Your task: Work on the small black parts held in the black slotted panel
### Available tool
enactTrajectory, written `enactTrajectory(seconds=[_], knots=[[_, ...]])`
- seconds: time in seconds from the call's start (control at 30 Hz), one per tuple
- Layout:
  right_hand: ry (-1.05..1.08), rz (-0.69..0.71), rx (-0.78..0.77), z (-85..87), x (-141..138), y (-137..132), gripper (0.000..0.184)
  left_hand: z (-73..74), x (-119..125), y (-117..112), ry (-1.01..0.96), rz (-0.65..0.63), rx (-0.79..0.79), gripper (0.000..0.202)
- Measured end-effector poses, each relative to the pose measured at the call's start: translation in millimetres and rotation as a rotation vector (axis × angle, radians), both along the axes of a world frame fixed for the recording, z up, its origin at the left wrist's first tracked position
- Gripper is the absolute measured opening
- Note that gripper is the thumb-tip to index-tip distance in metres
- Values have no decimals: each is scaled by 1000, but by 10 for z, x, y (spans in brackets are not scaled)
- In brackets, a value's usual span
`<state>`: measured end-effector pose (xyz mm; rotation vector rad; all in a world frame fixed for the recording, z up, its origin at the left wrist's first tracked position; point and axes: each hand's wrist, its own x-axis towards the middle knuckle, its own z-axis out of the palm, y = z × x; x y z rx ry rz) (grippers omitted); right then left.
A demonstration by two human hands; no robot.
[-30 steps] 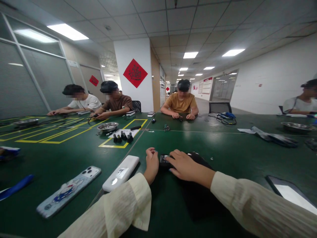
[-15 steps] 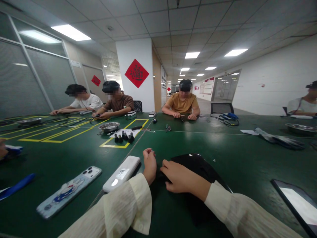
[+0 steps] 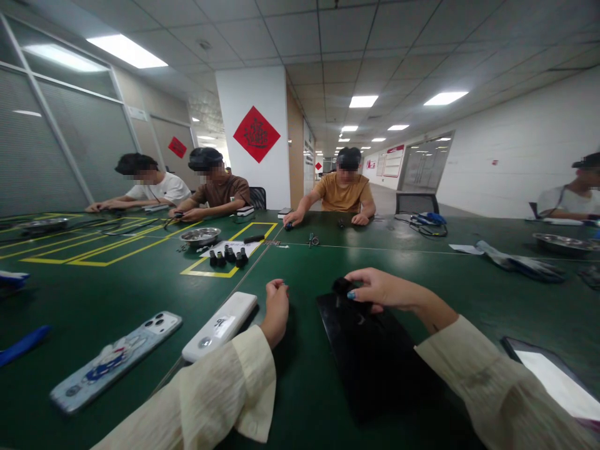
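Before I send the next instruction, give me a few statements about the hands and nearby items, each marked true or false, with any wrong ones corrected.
1. The right hand holds a small black part. True.
2. The left hand grips the white device. False: it is apart from it, to its right.
3. The patterned phone lies left of the white device. True.
4. The black fittings are inside the metal bowl. False: they stand outside it.

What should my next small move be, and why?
Probably bring the left hand toward the small black part: the right hand alone grips it over the far end of the flat black object, while the left, pinched, sits apart. Whether that pinch holds anything, I cannot tell.
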<state>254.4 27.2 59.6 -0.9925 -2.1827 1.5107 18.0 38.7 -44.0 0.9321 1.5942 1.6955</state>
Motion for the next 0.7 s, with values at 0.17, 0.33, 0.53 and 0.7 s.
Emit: enactTrajectory(seconds=[0.17, 0.33, 0.53, 0.7], knots=[[-108, -132, -177, -77, 342, 193, 34, 25, 7, -4, -12, -10, -20, 19], [-114, -141, -206, -126, 433, 252, 29, 56, 31, -35, -6, -12, -17, 18], [-178, -125, -225, -98, 450, 249, 26, 62, 31, -40, -15, -28, -21, 17], [-230, -137, -228, -108, 432, 229, 22, 59, 33, -41, -13, -30, 0, 16]])
